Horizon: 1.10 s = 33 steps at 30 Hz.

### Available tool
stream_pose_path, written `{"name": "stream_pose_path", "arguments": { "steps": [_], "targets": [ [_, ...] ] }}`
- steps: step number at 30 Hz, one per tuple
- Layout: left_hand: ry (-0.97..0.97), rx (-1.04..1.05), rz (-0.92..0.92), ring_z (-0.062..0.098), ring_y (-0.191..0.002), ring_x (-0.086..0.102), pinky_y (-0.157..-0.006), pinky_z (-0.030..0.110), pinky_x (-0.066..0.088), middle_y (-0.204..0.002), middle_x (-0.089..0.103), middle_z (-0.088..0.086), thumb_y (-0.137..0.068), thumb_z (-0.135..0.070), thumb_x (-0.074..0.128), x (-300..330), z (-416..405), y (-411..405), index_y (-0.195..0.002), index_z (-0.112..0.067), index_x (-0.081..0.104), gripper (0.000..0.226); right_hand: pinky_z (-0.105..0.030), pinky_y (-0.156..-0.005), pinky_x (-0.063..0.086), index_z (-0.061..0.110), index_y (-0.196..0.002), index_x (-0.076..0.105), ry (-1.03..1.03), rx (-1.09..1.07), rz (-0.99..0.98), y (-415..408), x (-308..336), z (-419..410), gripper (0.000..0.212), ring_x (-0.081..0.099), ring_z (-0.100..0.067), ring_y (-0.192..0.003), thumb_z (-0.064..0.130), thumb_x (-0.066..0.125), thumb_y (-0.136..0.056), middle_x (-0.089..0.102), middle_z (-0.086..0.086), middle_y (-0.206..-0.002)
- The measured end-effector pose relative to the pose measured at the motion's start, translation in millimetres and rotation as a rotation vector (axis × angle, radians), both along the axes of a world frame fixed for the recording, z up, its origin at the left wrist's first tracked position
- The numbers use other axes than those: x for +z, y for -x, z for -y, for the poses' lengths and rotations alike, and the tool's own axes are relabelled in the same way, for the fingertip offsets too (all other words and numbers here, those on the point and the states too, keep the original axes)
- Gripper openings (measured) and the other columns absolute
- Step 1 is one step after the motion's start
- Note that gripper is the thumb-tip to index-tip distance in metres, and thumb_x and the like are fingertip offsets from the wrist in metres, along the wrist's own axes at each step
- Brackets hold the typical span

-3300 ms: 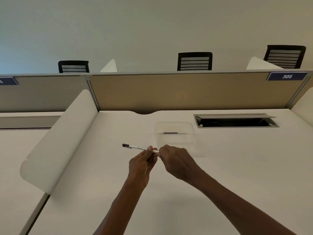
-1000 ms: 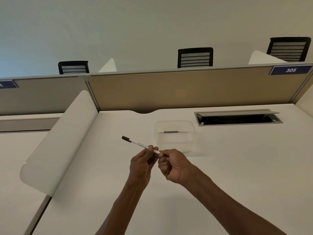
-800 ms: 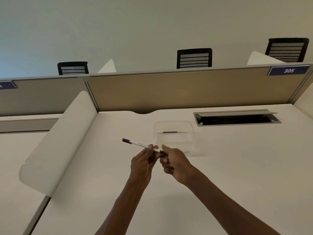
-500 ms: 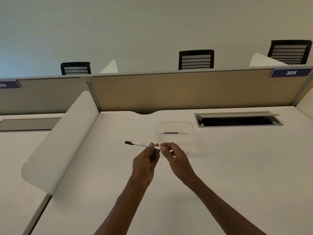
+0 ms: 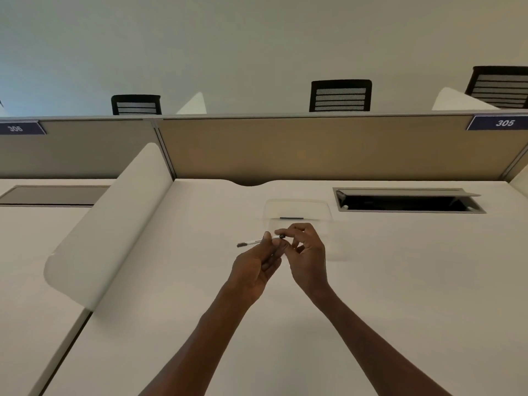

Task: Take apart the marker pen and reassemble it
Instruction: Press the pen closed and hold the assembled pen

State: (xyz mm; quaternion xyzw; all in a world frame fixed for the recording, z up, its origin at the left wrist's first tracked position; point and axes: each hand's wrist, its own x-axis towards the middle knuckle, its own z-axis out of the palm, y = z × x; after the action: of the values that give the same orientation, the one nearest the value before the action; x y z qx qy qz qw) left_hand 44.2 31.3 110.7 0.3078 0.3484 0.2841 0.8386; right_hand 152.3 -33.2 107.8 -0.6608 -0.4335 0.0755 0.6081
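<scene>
- both hands are sharing the grip: the left hand (image 5: 254,270) is pinching the marker pen (image 5: 255,241) around its white barrel between thumb and curled fingers, holding it up off the desk (image 5: 400,281).
- the right hand (image 5: 307,254) is pinching a small dark piece at the pen's right end with thumb and forefinger, its other fingers loosely curled.
- the pen is lying almost level, its dark left tip sticking out past the left thumb; motion blur is making it hard to tell whether the dark end piece is joined to the barrel or just off it.
- a clear plastic tray (image 5: 297,208) is sitting on the desk just behind the hands.
- an open cable hatch (image 5: 408,200) is lying to the right of the tray, near the beige partition (image 5: 314,147).
</scene>
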Motion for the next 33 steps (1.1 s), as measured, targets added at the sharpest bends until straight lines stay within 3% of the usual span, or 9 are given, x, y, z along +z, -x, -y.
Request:
{"name": "stream_pose_path", "arguments": {
  "steps": [3,6,7,9,12,19,28,31,33],
  "targets": [
    [-0.331,-0.083,-0.249,0.012,-0.097,0.073,-0.085,0.029,0.055,-0.101,0.078,-0.002,-0.090,-0.042,0.066,-14,4,5,-0.102,-0.019,0.075,0.027,-0.020,-0.056,0.049,0.023,-0.094,0.073,-0.041,-0.038,0.030,-7,9,-2,0.014,0.060,-0.008,-0.073,0.015,0.076,-0.083,0.064,0.008,-0.097],
    [-0.765,-0.121,-0.593,0.002,-0.069,0.059,-0.068,0.026,0.045,-0.073,0.064,-0.015,-0.088,-0.049,0.065,-36,5,13,-0.077,-0.021,0.067,0.030,-0.019,-0.058,0.047,0.021,-0.092,0.072,-0.079,-0.069,0.041,-17,20,-2,0.010,0.059,-0.008,-0.071,0.017,0.076,-0.083,0.067,0.010,-0.096],
    [-0.879,-0.119,-0.706,0.005,-0.076,0.060,-0.072,0.028,0.044,-0.079,0.066,-0.012,-0.090,-0.048,0.063,-47,4,15,-0.084,-0.022,0.068,0.027,-0.020,-0.058,0.045,0.020,-0.091,0.071,-0.089,-0.073,0.038,-20,22,-1,0.009,0.058,-0.008,-0.071,0.018,0.075,-0.084,0.068,0.010,-0.095],
    [-0.971,-0.144,-0.851,0.013,-0.124,0.056,-0.099,0.029,0.041,-0.130,0.065,-0.005,-0.093,-0.047,0.060,-68,0,20,-0.129,-0.019,0.062,0.045,-0.021,-0.060,0.044,0.019,-0.091,0.071,-0.088,-0.075,0.034,-26,25,2,0.008,0.057,-0.007,-0.071,0.021,0.074,-0.084,0.070,0.012,-0.094],
    [-1.122,-0.257,-0.959,0.015,-0.151,0.012,-0.119,0.031,0.016,-0.163,0.020,0.002,-0.100,-0.045,0.044,-100,-6,27,-0.154,-0.013,0.022,0.067,-0.025,-0.061,0.046,0.021,-0.094,0.072,-0.057,-0.083,0.031,-30,26,7,0.010,0.057,-0.014,-0.072,0.027,0.072,-0.086,0.070,0.015,-0.091],
    [-1.318,-0.400,-1.155,0.020,-0.150,-0.017,-0.121,0.037,-0.008,-0.161,-0.019,0.004,-0.103,-0.047,0.029,-144,-13,39,-0.154,-0.007,-0.005,0.074,-0.023,-0.067,0.045,0.021,-0.098,0.071,0.024,-0.076,0.109,-34,27,14,0.014,0.064,-0.006,-0.088,0.031,0.067,-0.090,0.071,0.011,-0.090],
    [-1.389,-0.443,-1.285,0.016,-0.148,-0.020,-0.122,0.037,-0.010,-0.162,-0.018,0.004,-0.103,-0.046,0.023,-164,-13,45,-0.154,-0.008,-0.006,0.070,-0.024,-0.064,0.047,0.015,-0.102,0.056,-0.031,0.148,-0.094,-29,46,14,0.016,0.054,-0.017,-0.063,0.019,0.041,-0.102,0.056,0.001,-0.067],
    [-1.390,-0.441,-1.287,0.017,-0.149,-0.018,-0.122,0.038,-0.008,-0.162,-0.016,0.004,-0.103,-0.046,0.024,-165,-13,45,-0.155,-0.008,-0.004,0.070,-0.034,-0.051,0.034,0.018,-0.097,0.052,-0.025,0.192,-0.264,-23,48,12,0.018,0.032,-0.023,-0.055,0.017,0.036,-0.106,0.038,-0.002,-0.063],
    [-1.386,-0.428,-1.271,0.017,-0.149,-0.017,-0.122,0.038,-0.007,-0.163,-0.013,0.004,-0.103,-0.046,0.026,-165,-13,44,-0.155,-0.008,-0.002,0.070,-0.027,-0.048,0.024,0.018,-0.093,0.052,-0.023,0.181,-0.323,-21,48,10,0.022,0.025,-0.015,-0.054,0.019,0.035,-0.106,0.034,0.002,-0.064]
  ]
}}
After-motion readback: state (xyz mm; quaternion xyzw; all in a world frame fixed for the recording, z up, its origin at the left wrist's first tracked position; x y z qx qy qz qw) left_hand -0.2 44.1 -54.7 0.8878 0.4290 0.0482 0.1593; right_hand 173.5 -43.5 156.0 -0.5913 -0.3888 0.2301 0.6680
